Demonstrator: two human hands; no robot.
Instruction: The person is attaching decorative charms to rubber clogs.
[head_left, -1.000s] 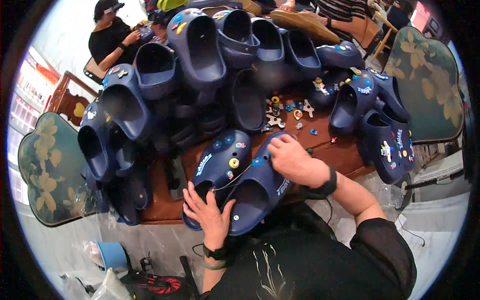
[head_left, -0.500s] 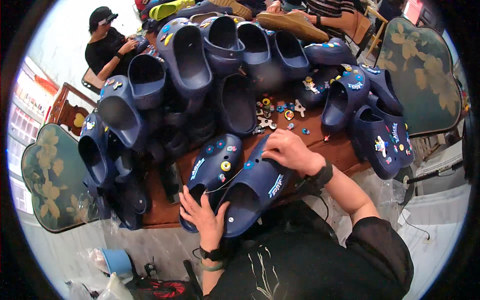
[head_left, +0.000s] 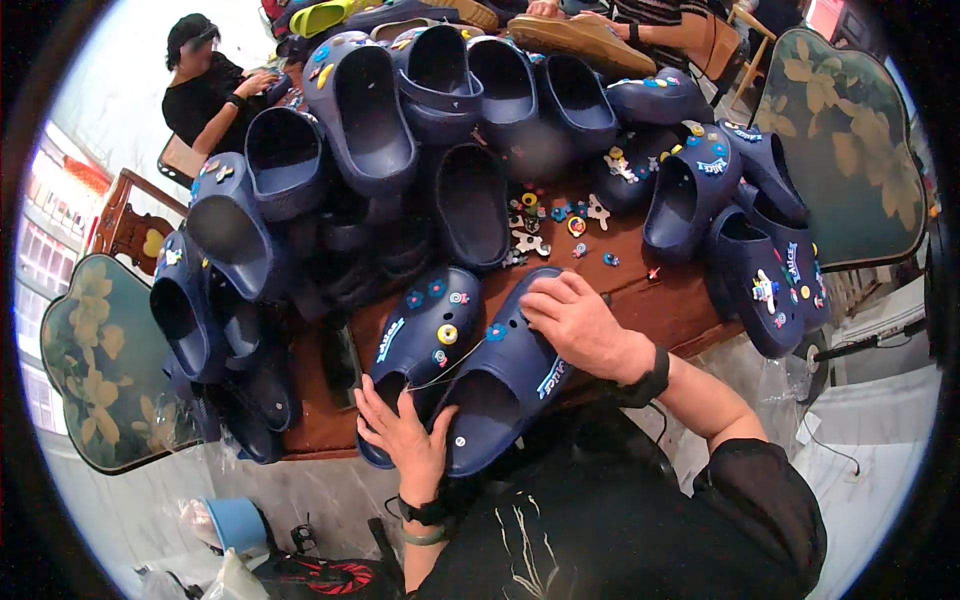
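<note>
Two navy clogs lie side by side at the table's front edge. The left clog [head_left: 455, 305] carries several charms and a pale lettered tag; the right clog [head_left: 505, 375] has a blue flower charm [head_left: 496, 332] and another tag [head_left: 550, 378]. My left hand [head_left: 415, 445] holds the clogs near their heels, fingers over the left one, thumb against the right one. A thin pale strand [head_left: 445, 376] slants across between the clogs from near my left fingers. My right hand [head_left: 585, 325] is closed in a pinch at the right clog's toe; whatever is between the fingertips is hidden.
Loose charms [head_left: 530, 240] are scattered on the brown table [head_left: 640, 305] past my right hand. More navy clogs [head_left: 370, 120] are crowded along the left and far sides, others [head_left: 775, 265] at the right. Two people sit across, one holding a clog. A blue bucket [head_left: 235, 522] is on the floor.
My right hand has shifted slightly down and right at the clog's toe, its fingers still pinched. The left hand and both clogs stay nearly in place.
</note>
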